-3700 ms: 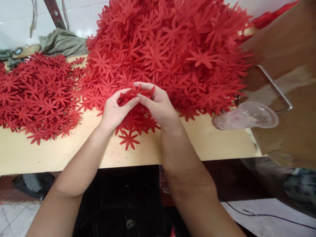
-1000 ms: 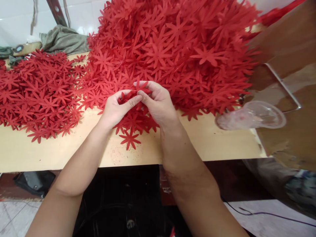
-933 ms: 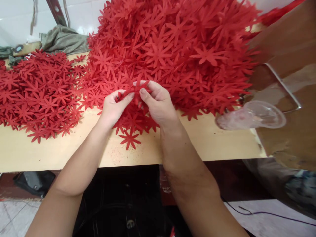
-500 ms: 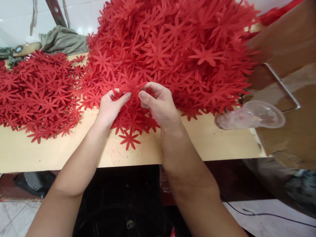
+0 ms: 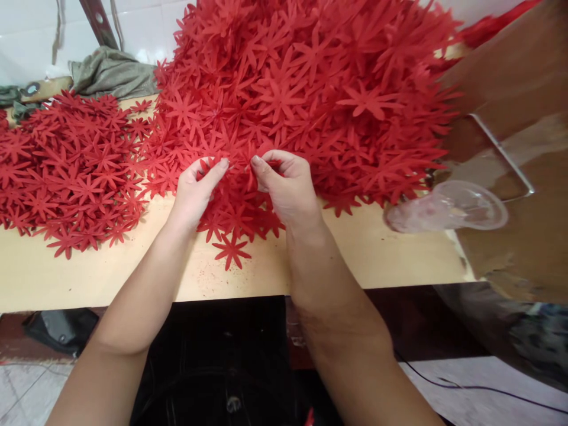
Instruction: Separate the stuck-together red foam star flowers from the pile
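Observation:
A tall heap of red flower-shaped cutouts [image 5: 310,89] covers the back of the pale wooden table [image 5: 89,272]. My left hand [image 5: 195,189] and my right hand [image 5: 288,186] meet at the heap's near foot. Both pinch red flower cutouts [image 5: 239,160] between thumb and fingers, pulling them apart from each other. A single red flower cutout [image 5: 231,251] lies flat on the table just below my hands. A flatter spread of the same red flowers [image 5: 66,171] lies to the left.
A clear plastic cup [image 5: 448,210] lies on its side at the table's right end, beside a brown cardboard box [image 5: 523,177]. Grey-green cloth [image 5: 110,71] is bunched at the back left against the white tiled wall. A black cable [image 5: 465,387] crosses the floor.
My thumbs, pressed together a second ago, have drawn apart. My left hand has slid a little left and up, and the flowers between my hands have spread open.

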`<control>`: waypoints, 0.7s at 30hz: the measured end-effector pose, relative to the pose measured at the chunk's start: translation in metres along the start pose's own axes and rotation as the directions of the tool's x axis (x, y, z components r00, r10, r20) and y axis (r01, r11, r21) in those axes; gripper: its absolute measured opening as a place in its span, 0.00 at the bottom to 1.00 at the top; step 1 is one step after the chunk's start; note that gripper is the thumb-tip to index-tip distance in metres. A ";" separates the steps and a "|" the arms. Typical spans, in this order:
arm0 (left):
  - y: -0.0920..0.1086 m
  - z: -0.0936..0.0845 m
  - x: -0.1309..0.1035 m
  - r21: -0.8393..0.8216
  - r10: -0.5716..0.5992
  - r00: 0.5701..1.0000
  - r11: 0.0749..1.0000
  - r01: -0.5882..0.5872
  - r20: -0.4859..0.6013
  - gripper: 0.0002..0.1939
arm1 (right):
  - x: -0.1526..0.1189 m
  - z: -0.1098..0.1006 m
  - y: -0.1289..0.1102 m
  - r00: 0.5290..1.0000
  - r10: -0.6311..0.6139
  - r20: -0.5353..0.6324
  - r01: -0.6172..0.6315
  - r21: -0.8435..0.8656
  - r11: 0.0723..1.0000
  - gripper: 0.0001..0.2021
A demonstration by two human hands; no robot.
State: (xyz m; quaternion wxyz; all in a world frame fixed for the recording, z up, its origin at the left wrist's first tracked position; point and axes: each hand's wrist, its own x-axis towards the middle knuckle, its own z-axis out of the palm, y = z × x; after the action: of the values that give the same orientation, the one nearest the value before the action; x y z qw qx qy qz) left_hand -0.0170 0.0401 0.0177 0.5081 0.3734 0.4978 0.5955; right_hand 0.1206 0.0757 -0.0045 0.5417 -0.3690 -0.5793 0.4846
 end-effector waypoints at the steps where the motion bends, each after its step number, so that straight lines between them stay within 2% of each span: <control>1: 0.001 -0.001 0.000 0.002 0.001 1.000 1.000 -0.001 -0.005 0.10 | 0.000 0.001 0.000 1.000 -0.004 -0.010 0.004 -0.008 1.000 0.20; 7: 0.004 -0.001 0.000 0.029 0.036 0.997 0.999 -0.038 0.066 0.13 | -0.005 0.008 -0.008 0.998 -0.037 -0.052 0.036 -0.026 0.999 0.23; 11: 0.004 0.004 -0.003 0.021 0.049 0.990 0.998 -0.052 0.130 0.10 | -0.006 0.011 -0.011 0.998 -0.056 -0.014 0.056 -0.008 0.998 0.24; 15: 0.002 0.003 -0.001 0.041 0.039 0.998 0.998 -0.041 0.042 0.09 | -0.005 0.010 -0.010 0.999 -0.042 0.010 0.043 -0.007 0.999 0.25; 18: 0.000 -0.003 0.004 0.030 0.024 0.999 0.999 -0.023 -0.037 0.09 | -0.001 0.005 -0.004 0.995 -0.082 -0.053 0.083 0.016 0.996 0.24; 21: -0.002 -0.009 0.009 0.014 0.031 0.998 0.999 -0.030 -0.060 0.12 | 0.003 -0.002 0.003 0.981 -0.138 -0.133 0.140 0.006 0.990 0.20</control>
State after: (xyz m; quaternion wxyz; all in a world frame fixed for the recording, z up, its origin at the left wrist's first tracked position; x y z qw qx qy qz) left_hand -0.0269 0.0467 0.0136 0.4813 0.3661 0.5111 0.6108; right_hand 0.1218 0.0798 -0.0071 0.6143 -0.3546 -0.5627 0.4245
